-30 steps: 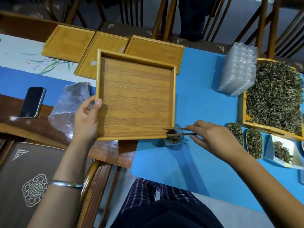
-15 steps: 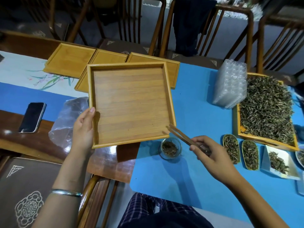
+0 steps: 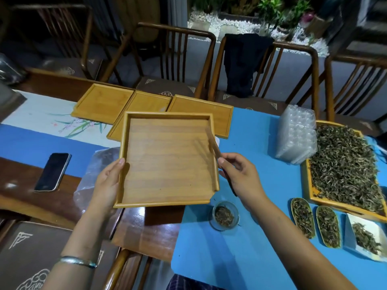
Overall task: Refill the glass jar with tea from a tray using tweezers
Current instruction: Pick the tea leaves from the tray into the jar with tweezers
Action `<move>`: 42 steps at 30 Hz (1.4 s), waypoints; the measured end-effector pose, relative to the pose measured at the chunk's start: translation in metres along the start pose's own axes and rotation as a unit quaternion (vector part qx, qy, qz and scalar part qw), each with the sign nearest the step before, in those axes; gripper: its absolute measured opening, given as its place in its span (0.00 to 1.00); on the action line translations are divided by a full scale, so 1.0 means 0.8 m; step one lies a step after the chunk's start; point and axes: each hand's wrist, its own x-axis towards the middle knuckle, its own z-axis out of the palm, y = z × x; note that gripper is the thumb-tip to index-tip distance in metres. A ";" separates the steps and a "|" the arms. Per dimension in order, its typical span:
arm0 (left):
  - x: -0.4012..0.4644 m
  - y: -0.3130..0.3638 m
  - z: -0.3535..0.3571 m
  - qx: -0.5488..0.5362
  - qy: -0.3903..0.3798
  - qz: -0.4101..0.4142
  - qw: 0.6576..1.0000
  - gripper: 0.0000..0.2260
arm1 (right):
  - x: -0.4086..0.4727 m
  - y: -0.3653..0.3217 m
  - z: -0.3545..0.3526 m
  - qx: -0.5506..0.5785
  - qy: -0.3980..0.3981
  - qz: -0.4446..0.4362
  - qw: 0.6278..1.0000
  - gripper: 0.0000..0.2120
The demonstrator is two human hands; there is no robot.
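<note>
My left hand (image 3: 106, 183) grips the bare tray (image 3: 167, 162); my right hand (image 3: 238, 174) pinches the tweezers (image 3: 213, 143), pointing far. The glass jar (image 3: 225, 215) sits nearer, below the right hand.

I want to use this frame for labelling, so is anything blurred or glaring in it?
Head view: the thin brown tweezers in the right hand are smeared by motion over the square bamboo tray; the small round glass jar stays fairly sharp; glare patches sit on the dark wooden table; wide-angle lens bends chair backs at the edges.
</note>
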 end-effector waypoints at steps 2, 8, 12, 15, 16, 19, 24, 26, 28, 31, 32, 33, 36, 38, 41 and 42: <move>0.004 -0.001 -0.012 -0.005 0.002 -0.003 1.000 0.08 | 0.013 -0.002 0.017 -0.006 0.000 0.009 1.000 0.02; 0.017 -0.018 -0.032 -0.016 0.012 -0.042 0.999 0.13 | 0.034 0.010 0.045 -0.042 -0.022 0.030 0.998 0.05; 0.023 -0.033 -0.038 0.006 0.015 -0.055 0.998 0.11 | 0.052 0.026 0.046 -0.152 -0.034 0.012 0.988 0.07; 0.029 -0.050 -0.040 0.024 0.014 -0.060 0.998 0.12 | 0.069 0.041 0.047 -0.234 -0.050 0.029 0.971 0.08; 0.031 -0.057 -0.040 0.029 0.016 -0.061 0.998 0.12 | 0.075 0.045 0.047 -0.258 -0.055 0.032 0.964 0.08; 0.037 -0.082 -0.043 0.036 0.025 -0.066 0.997 0.09 | 0.093 0.054 0.049 -0.315 -0.077 0.023 0.946 0.08; 0.046 -0.115 -0.051 0.017 0.014 -0.093 0.995 0.10 | 0.115 0.071 0.053 -0.419 -0.112 0.015 0.901 0.10; 0.049 -0.125 -0.052 0.002 0.008 -0.110 0.994 0.11 | 0.120 0.078 0.052 -0.460 -0.130 0.018 0.878 0.11; 0.052 -0.132 -0.053 -0.010 -0.002 -0.127 0.992 0.11 | 0.123 0.085 0.049 -0.481 -0.151 0.030 0.863 0.11; 0.056 -0.141 -0.057 -0.010 -0.016 -0.136 0.991 0.14 | 0.126 0.096 0.043 -0.512 -0.188 0.031 0.838 0.12; 0.057 -0.144 -0.058 -0.005 -0.021 -0.137 0.990 0.15 | 0.128 0.099 0.041 -0.521 -0.199 0.026 0.829 0.12; 0.056 -0.146 -0.058 -0.003 -0.023 -0.140 0.990 0.15 | 0.129 0.101 0.040 -0.529 -0.207 0.021 0.823 0.12; 0.050 -0.161 -0.061 -0.014 -0.023 -0.150 0.988 0.12 | 0.133 0.106 0.039 -0.546 -0.219 0.018 0.808 0.13; 0.041 -0.172 -0.069 -0.018 -0.020 -0.155 0.988 0.12 | 0.133 0.108 0.040 -0.558 -0.230 0.014 0.797 0.14; 0.027 -0.181 -0.085 -0.029 -0.017 -0.168 0.985 0.13 | 0.129 0.111 0.044 -0.561 -0.265 0.015 0.784 0.16; 0.023 -0.184 -0.090 -0.035 -0.016 -0.169 0.985 0.13 | 0.126 0.112 0.046 -0.558 -0.279 0.018 0.782 0.17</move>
